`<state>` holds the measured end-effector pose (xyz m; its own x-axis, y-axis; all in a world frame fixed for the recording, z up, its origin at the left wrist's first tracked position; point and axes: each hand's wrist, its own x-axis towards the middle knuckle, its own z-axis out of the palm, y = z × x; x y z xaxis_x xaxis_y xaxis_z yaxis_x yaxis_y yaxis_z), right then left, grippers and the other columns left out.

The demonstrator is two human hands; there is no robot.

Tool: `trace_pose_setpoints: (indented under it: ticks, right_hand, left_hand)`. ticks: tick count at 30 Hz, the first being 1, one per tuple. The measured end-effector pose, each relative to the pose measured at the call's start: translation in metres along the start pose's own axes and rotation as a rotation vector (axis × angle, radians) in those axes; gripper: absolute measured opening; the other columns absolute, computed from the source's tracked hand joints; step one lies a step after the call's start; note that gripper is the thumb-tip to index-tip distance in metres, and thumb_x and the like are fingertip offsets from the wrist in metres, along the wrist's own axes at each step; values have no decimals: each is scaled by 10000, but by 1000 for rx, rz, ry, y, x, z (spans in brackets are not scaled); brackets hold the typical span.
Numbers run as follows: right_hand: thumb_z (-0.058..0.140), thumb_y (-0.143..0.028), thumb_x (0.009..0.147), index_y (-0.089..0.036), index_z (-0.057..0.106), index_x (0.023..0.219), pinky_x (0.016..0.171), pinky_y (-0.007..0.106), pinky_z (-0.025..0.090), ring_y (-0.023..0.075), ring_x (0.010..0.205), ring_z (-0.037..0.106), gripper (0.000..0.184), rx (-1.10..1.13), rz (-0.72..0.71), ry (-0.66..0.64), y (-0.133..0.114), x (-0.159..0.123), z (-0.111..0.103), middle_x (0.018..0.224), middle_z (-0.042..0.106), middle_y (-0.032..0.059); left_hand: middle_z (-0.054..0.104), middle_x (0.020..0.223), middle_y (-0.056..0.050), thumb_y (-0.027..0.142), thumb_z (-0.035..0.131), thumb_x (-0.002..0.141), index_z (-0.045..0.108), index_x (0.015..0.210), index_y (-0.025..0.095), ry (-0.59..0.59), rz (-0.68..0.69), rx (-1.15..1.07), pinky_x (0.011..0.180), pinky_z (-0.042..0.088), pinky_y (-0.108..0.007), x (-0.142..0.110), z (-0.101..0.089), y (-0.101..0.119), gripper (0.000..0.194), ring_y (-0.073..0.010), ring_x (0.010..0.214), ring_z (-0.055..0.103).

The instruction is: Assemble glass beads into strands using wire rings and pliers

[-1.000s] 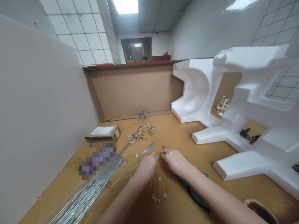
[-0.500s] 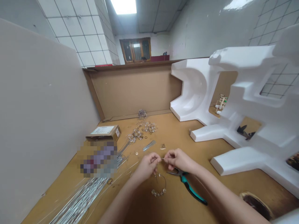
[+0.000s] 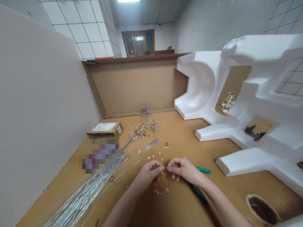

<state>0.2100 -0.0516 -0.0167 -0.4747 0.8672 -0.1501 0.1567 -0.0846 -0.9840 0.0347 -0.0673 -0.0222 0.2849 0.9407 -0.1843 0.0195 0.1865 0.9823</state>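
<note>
My left hand [image 3: 151, 172] and my right hand [image 3: 182, 170] are close together, each with thumb and forefinger closed on a thin beaded strand. Only a short piece of it shows between the fingertips. Below the hands the beaded strand [image 3: 161, 193] hangs in a loop, with several clear round beads at its bottom. Teal-handled pliers [image 3: 203, 170] lie partly under my right hand and wrist. Their handles are spread and the jaws are hidden. Just beyond my fingers lie several loose clear beads [image 3: 153, 156].
Piles of small clear pieces and dark rings [image 3: 151, 125] lie farther back, near tweezers [image 3: 152, 143]. At left are a bundle of thin metal rods [image 3: 78, 201] and a small cardboard box [image 3: 105, 128]. White foam packing [image 3: 210, 132] stands at right, near a round hole [image 3: 262, 208].
Both hands have shifted slightly toward me, still pinching the strand. The pliers have moved right under my right hand, with their handles now spread. Loose beads show beyond my fingers.
</note>
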Motion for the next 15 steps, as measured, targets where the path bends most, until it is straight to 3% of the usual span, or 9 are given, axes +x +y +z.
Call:
trace_pose_setpoints:
  ticks: [8, 15]
  right_hand:
    - [613, -410, 650, -151, 553, 649, 389, 185, 375, 75, 378, 488, 266, 19, 4, 15, 4, -2, 8, 429, 537, -49]
    - [615, -418, 664, -155, 554, 684, 492, 225, 425, 90, 446, 533, 271, 157, -32, 36, -3, -8, 11, 514, 576, -34]
  left_hand:
    - [473, 520, 65, 364, 580, 694, 526, 683, 154, -24, 7, 50, 366, 319, -167, -6, 4, -2, 217, -46, 377, 400]
    - [485, 560, 60, 340, 531, 751, 504, 703, 163, 92, 113, -10, 377, 304, -152, -11, 14, 2, 185, -38, 397, 403]
